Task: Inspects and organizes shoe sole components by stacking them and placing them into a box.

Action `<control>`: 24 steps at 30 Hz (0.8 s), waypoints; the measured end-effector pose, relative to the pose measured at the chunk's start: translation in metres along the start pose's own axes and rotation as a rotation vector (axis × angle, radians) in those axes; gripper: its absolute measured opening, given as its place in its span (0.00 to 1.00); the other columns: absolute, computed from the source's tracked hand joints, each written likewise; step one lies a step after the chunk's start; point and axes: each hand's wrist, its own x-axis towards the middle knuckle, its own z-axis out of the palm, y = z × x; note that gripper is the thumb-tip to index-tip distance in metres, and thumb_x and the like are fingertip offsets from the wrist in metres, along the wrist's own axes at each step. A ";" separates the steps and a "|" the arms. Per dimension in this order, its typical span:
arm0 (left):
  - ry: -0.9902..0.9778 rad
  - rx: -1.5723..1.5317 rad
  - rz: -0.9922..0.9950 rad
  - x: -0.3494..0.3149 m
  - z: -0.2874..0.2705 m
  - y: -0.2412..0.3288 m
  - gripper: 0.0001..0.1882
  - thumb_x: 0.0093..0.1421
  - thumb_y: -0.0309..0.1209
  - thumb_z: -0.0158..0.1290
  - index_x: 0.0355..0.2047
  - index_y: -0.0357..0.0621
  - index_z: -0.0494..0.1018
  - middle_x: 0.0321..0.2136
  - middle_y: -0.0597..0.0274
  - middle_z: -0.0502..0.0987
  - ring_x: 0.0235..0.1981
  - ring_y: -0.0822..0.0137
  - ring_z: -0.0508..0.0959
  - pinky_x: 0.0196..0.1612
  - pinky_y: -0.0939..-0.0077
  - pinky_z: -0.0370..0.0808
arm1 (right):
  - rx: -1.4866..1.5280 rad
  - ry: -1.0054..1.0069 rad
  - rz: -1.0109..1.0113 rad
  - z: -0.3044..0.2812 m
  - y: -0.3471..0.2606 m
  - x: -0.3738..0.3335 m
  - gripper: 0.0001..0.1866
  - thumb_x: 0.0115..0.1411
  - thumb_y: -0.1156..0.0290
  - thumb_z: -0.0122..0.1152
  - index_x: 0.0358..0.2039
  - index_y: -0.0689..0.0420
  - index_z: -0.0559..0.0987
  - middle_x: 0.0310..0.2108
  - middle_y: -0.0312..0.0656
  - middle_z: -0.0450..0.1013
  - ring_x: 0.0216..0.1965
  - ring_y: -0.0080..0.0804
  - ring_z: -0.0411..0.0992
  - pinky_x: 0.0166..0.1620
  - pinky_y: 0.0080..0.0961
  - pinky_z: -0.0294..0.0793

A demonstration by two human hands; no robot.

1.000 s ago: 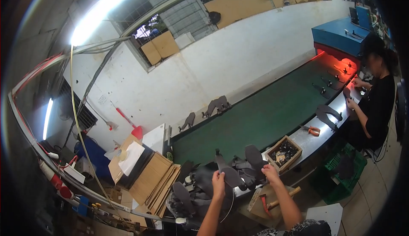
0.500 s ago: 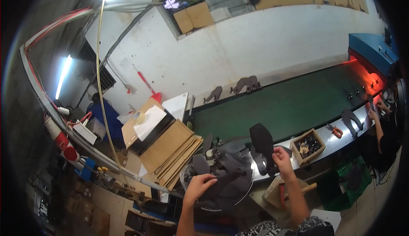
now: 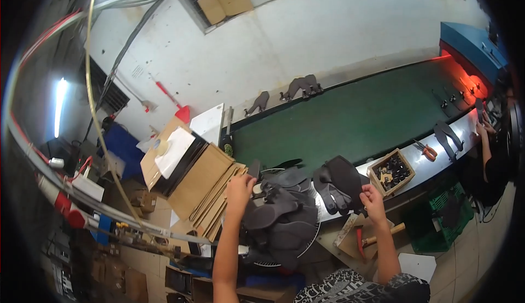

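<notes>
My right hand [image 3: 373, 200] is closed at the edge of a dark grey sandal sole [image 3: 348, 178], which lies over other dark sandals [image 3: 332, 200] at the near edge of the conveyor. My left hand [image 3: 240, 191] is at the far left of a heaped pile of dark sandals [image 3: 281, 215], its fingers closed around the lower end of an upright dark sole piece [image 3: 254, 168]. The pile sits in a round container whose pale rim [image 3: 316, 232] shows at the right; most of the container is hidden.
A green conveyor belt [image 3: 339, 122] runs to a blue machine [image 3: 470, 46] glowing red. Flattened cardboard [image 3: 199, 185] stands left of the pile. Along the metal edge are a wooden box [image 3: 391, 172] of small black parts and orange-handled pliers [image 3: 428, 151]. A co-worker's arm [image 3: 484, 150] is at far right.
My left hand has moved from above the pile up and left to the upright piece. My right hand has brought its raised sole down onto the sandals at the belt edge. The view has shifted.
</notes>
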 end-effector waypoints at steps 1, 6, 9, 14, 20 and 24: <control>0.000 -0.050 0.009 0.022 0.013 -0.002 0.10 0.53 0.34 0.55 0.28 0.39 0.77 0.27 0.52 0.76 0.34 0.52 0.75 0.38 0.62 0.71 | 0.011 0.038 0.017 -0.010 -0.002 -0.005 0.08 0.58 0.81 0.51 0.39 0.60 0.69 0.25 0.28 0.67 0.24 0.11 0.60 0.27 0.09 0.57; -0.098 0.134 0.026 0.108 0.119 -0.044 0.14 0.50 0.37 0.57 0.33 0.42 0.76 0.31 0.49 0.75 0.37 0.50 0.75 0.40 0.59 0.73 | 0.060 0.137 0.097 -0.043 -0.004 -0.030 0.06 0.58 0.78 0.52 0.36 0.57 0.68 0.24 0.27 0.65 0.22 0.11 0.57 0.24 0.10 0.54; -0.525 0.252 0.025 0.147 0.179 -0.085 0.23 0.47 0.41 0.59 0.43 0.48 0.73 0.42 0.53 0.74 0.47 0.52 0.72 0.45 0.56 0.71 | 0.057 0.129 0.182 -0.050 -0.007 -0.039 0.06 0.58 0.76 0.54 0.36 0.57 0.68 0.24 0.27 0.64 0.22 0.11 0.56 0.25 0.10 0.54; -0.750 0.658 0.275 0.188 0.256 -0.058 0.33 0.42 0.41 0.63 0.50 0.53 0.67 0.49 0.60 0.70 0.52 0.57 0.69 0.50 0.52 0.67 | 0.039 0.153 0.202 -0.070 0.004 -0.048 0.07 0.58 0.76 0.56 0.36 0.58 0.68 0.26 0.27 0.64 0.27 0.11 0.59 0.30 0.09 0.58; -0.865 0.836 0.239 0.192 0.316 -0.060 0.38 0.35 0.48 0.69 0.46 0.49 0.68 0.43 0.60 0.75 0.49 0.57 0.73 0.50 0.61 0.67 | 0.099 0.149 0.266 -0.071 0.021 -0.033 0.08 0.57 0.78 0.56 0.36 0.59 0.68 0.27 0.29 0.65 0.28 0.13 0.61 0.33 0.11 0.61; -0.769 0.731 0.299 0.191 0.308 -0.065 0.26 0.44 0.40 0.62 0.44 0.49 0.70 0.40 0.56 0.77 0.44 0.57 0.76 0.48 0.57 0.68 | 0.052 0.118 0.358 -0.067 0.007 -0.017 0.07 0.58 0.79 0.54 0.37 0.60 0.68 0.26 0.29 0.65 0.28 0.13 0.61 0.32 0.12 0.62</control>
